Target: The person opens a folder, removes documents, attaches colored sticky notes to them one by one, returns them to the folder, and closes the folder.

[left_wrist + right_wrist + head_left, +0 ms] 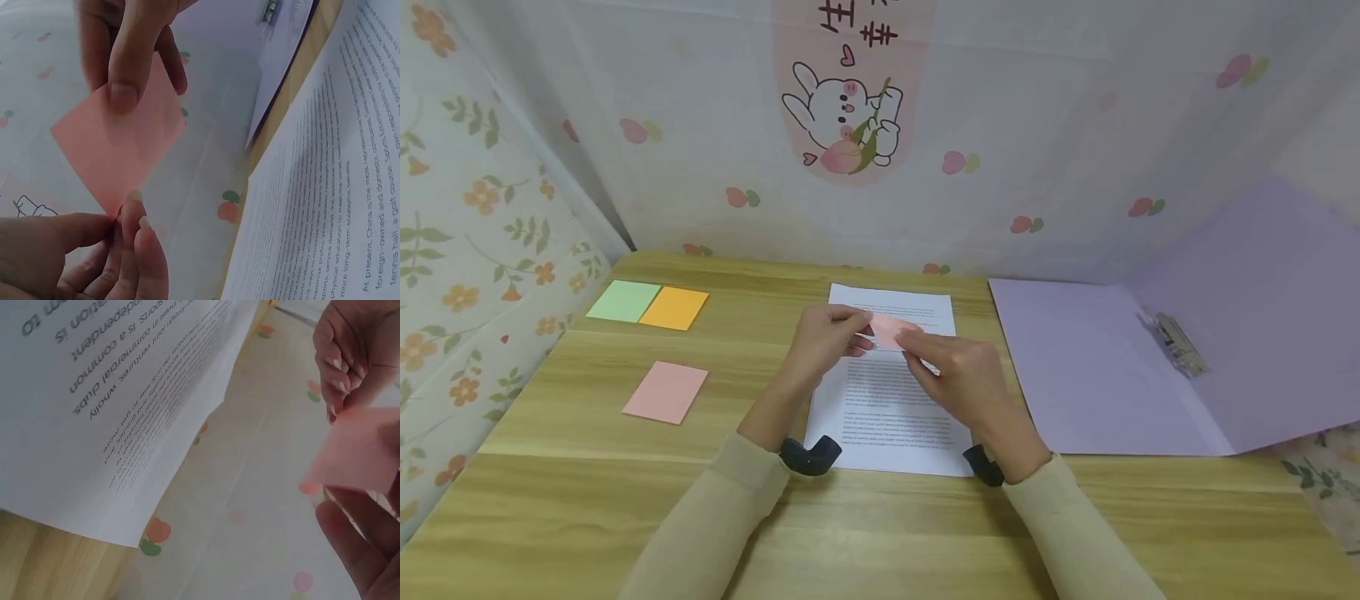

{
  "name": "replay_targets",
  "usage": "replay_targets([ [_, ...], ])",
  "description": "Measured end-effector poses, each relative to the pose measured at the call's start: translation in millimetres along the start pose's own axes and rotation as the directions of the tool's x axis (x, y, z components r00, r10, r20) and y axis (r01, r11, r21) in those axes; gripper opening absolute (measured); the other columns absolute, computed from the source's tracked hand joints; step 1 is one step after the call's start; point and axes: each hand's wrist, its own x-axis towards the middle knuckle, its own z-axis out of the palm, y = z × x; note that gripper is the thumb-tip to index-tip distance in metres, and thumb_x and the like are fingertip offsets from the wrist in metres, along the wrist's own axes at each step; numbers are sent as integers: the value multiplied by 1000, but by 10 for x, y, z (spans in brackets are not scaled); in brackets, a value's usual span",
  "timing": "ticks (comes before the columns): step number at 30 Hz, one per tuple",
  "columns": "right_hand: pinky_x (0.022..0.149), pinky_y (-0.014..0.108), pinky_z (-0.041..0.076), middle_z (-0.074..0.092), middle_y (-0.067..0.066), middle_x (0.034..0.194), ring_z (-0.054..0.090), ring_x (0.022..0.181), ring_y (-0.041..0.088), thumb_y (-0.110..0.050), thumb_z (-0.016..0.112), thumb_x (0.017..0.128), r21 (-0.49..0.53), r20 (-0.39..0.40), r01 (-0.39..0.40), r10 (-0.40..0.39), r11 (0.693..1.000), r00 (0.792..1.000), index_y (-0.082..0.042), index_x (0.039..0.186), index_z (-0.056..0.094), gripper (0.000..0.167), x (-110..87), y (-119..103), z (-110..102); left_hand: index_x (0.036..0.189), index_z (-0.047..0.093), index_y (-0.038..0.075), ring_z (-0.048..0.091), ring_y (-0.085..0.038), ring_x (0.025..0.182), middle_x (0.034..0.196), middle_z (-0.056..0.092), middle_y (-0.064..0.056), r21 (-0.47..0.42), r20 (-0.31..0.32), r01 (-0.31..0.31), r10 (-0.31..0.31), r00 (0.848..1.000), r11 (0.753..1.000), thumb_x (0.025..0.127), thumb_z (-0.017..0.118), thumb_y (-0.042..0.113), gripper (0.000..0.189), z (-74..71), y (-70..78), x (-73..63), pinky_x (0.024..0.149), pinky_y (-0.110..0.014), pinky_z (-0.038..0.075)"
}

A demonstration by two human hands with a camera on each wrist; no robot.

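Note:
A single pink sticky note is held up above the printed sheet. My left hand pinches one corner of it between thumb and fingers, seen closely in the left wrist view, where the note hangs tilted like a diamond. On the opposite side, my right hand grips the note with its thumb across the face and fingers behind. Beneath both hands the white sheet of typed text lies flat on the table.
At the left lie a pink sticky pad, a green pad and an orange pad. An opened purple folder with a metal clip spreads at the right. A patterned cloth hangs behind the wooden table.

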Motion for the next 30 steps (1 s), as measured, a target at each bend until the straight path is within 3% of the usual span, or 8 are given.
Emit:
replay_targets([
  [3,60,28,57,78,7,109,78,89,22,-25,82,84,94,43,-56,52,994,998,-11,117,77,36,2,9,-11,116,72,0,73,-18,79,106,74,-18,9,4,0,0,1000,1000,100,65,23,29,2,-1,9,74,-27,62],
  [6,73,35,62,78,9,111,77,95,24,-26,76,90,221,92,-244,229,944,969,-9,121,75,35,10,21,-28,117,72,0,72,-18,79,108,75,-17,31,6,16,-16,1000,999,100,64,22,29,-3,-16,22,74,-27,62],
  [9,79,41,62,77,11,114,75,98,25,-24,72,94,303,163,-474,445,827,880,-6,122,73,33,26,45,-41,119,71,1,72,-18,81,110,74,-16,58,8,32,-32,999,998,100,64,23,30,-13,-32,30,76,-26,61],
  [12,80,41,62,75,12,118,74,99,26,-24,74,93,307,250,-618,565,724,786,-6,123,71,36,39,86,-32,120,71,2,72,-18,83,111,74,-16,73,14,34,-35,999,997,100,65,24,30,-26,-41,37,77,-26,61],
  [15,79,39,63,76,12,116,74,98,27,-22,75,93,323,320,-679,599,659,734,-6,123,72,34,39,127,2,118,71,2,72,-18,83,109,75,-16,72,27,28,-30,999,997,99,65,23,29,-33,-50,48,77,-27,61],
  [22,71,32,63,76,15,104,74,90,27,-19,69,97,497,403,-731,621,468,672,-4,114,74,23,56,179,125,120,72,3,70,-21,84,110,74,-15,104,38,31,-35,999,994,100,65,24,30,-61,-83,50,79,-28,61],
  [25,68,30,63,74,17,104,74,88,23,-16,65,99,518,409,-742,639,425,652,-5,119,72,23,58,178,158,119,72,2,68,-21,83,109,73,-15,121,40,27,-32,999,992,99,66,23,30,-68,-105,48,78,-27,61],
  [30,65,32,63,74,19,102,74,82,21,-12,68,97,512,433,-765,652,390,622,-6,124,69,28,110,145,216,118,72,-1,65,-20,80,104,73,-17,191,27,-1,-4,1000,982,100,64,19,28,-83,-150,44,75,-25,59],
])
